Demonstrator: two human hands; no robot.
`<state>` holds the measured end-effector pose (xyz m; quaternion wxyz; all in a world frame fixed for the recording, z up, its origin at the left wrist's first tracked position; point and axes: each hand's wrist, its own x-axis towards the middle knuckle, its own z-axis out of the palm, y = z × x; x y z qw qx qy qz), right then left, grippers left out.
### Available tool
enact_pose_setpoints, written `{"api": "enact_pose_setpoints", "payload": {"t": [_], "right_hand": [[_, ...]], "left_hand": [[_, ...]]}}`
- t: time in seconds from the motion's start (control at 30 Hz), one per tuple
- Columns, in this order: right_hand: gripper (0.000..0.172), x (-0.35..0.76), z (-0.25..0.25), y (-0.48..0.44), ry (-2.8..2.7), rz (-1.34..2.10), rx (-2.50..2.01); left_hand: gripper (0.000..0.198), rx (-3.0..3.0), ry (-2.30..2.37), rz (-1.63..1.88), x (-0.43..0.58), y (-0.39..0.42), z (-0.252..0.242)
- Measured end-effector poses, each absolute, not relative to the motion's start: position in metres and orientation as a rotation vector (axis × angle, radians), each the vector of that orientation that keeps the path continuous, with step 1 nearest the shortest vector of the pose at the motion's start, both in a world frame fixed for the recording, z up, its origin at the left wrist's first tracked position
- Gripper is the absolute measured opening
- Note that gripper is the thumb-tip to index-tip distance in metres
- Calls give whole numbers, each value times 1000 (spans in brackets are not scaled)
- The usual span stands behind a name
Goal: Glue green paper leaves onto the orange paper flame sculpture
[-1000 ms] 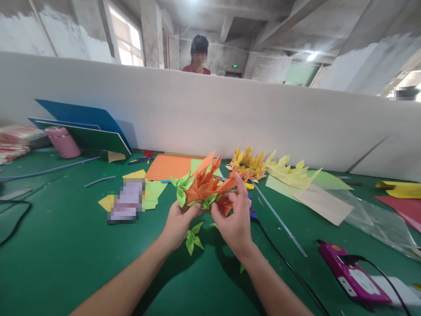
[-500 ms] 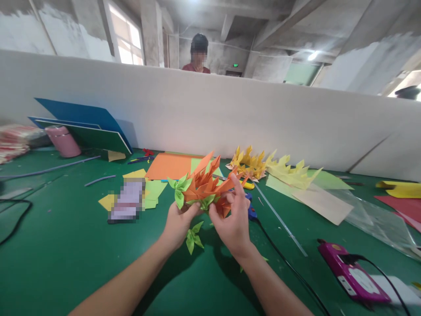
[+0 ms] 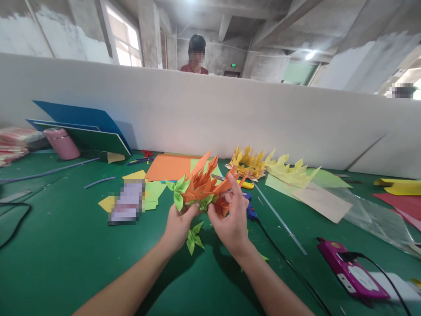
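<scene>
Both my hands hold up an orange folded-paper flower cluster [image 3: 205, 182] with light green paper leaves [image 3: 177, 191] above the green table [image 3: 66, 254]. My left hand [image 3: 177, 226] grips it from below at the left, fingers curled around its base. My right hand [image 3: 232, 221] pinches the orange petals on the right side, forefinger raised. A loose green paper leaf [image 3: 194, 237] lies on the table just under my hands.
Yellow paper flowers [image 3: 250, 163] and pale yellow ones [image 3: 291, 171] lie behind, with orange paper [image 3: 167, 166]. A glue gun [image 3: 250, 210] with black cord, a purple phone [image 3: 351, 274], a pink cup [image 3: 62, 142], coloured boards [image 3: 82, 127] and a white partition [image 3: 210, 114]; a person stands beyond it.
The flower cluster and both hands have shifted very slightly left and down; my right fingers have adjusted on the orange petals. Nothing was picked up or let go.
</scene>
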<state>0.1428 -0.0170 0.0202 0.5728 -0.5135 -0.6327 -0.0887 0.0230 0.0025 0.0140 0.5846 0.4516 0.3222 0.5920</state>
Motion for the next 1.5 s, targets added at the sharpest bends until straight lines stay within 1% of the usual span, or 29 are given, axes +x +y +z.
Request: {"api": "enact_pose_setpoints", "payload": {"t": [0.23, 0.37, 0.43, 0.6, 0.67, 0.7, 0.83, 0.9, 1.3, 1.5], "right_hand": [[68, 142, 22, -18, -1490, -241, -1201], [70, 144, 22, -18, -1495, -222, -1199], [71, 147, 22, -17, -1491, -205, -1195], [69, 156, 22, -15, -1487, -164, -1181], [70, 158, 23, -16, -1524, -192, -1162], [71, 158, 23, -16, -1545, -214, -1155], [75, 156, 24, -17, -1601, -251, -1161], [76, 156, 24, -16, -1616, -259, -1166], [75, 156, 23, -16, -1609, -331, -1152], [77, 157, 23, -17, -1599, -344, -1145]], "left_hand": [[26, 1072, 707, 1384, 24, 1, 13], [27, 1044, 651, 1343, 23, 0, 15], [34, 1005, 573, 1289, 21, 0, 19], [62, 876, 311, 1132, 13, 7, 29], [65, 804, 342, 1050, 8, 14, 30], [60, 754, 383, 1027, 5, 18, 31], [29, 561, 537, 1060, -3, 27, 32], [20, 501, 584, 1079, -5, 28, 33], [16, 485, 616, 1081, -3, 26, 35], [18, 462, 644, 1105, -1, 25, 38]]}}
